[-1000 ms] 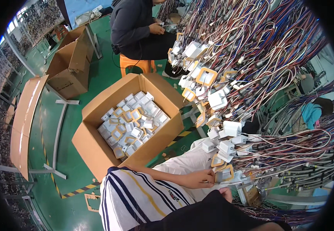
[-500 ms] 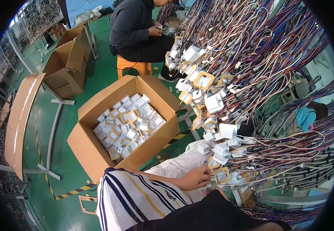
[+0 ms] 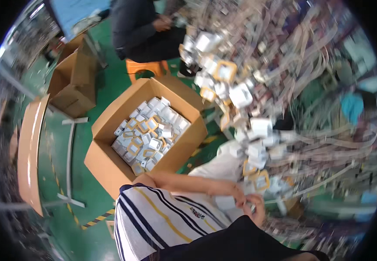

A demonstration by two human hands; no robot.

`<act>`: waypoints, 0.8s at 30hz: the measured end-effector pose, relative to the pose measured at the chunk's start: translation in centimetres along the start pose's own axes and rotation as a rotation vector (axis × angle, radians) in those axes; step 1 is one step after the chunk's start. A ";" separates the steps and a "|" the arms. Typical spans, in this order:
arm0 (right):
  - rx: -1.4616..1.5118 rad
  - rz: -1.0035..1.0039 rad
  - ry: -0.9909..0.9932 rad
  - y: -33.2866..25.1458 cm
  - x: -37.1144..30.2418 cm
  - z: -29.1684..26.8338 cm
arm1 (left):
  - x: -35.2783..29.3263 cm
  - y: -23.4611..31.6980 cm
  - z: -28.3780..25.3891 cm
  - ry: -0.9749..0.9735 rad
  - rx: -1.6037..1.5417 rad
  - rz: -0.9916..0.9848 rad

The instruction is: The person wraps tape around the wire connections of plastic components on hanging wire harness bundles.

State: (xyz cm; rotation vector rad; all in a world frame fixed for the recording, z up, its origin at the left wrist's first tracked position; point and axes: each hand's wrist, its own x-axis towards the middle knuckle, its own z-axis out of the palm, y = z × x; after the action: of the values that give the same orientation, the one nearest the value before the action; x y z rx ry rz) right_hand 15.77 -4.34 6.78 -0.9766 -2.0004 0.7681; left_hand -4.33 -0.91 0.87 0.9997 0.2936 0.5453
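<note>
Your left grip and your right grip are right up close, fingers bent, tips touching or very nearly! Whether they're clamped on something between them, I cannot tell; blur smears that spot. Just below your left fingers sits a white housing, partly covered. Up beyond the right grip, look, a yellow-rimmed piece, near the fingers but apart from them, by the wires that fan out across your right side. More white housings cluster above it, along the edge of the bundle. Over to your left, beyond your stretched forearm, stands a big open cardboard box, and it's loaded: a jumble of white pieces, some yellow-rimmed, heaped inside. Green floor around it, with black-and-yellow tape running by. And past the box, a co-worker in a dark top, on an orange stool, one hand near that same tangle.
</note>
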 end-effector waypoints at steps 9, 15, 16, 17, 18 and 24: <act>0.404 0.533 -0.391 -4.5 2.1 -2.8 | -3.1 7.5 1.2 -0.139 0.802 0.194; 0.981 0.239 0.394 -1.6 -1.6 -15.7 | -7.4 9.5 -5.1 0.491 0.767 -0.035; 0.985 0.229 0.406 -0.6 -1.4 -15.8 | -7.8 9.5 -5.9 0.658 0.959 0.059; 0.737 0.359 0.468 0.5 -1.1 -15.3 | -7.8 9.1 -6.9 0.826 1.141 0.170; 0.491 0.476 0.517 2.2 -0.5 -14.8 | -6.9 9.3 -6.4 0.827 1.154 0.186; 0.436 0.396 -0.191 9.3 1.8 -1.3 | 3.1 11.2 0.8 0.581 1.660 0.765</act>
State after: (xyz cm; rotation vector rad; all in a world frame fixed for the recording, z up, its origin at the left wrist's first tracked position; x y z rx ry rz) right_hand 19.50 2.27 1.00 -1.0734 -1.6974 1.4917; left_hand -4.76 5.00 10.92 2.6030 0.9710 1.3545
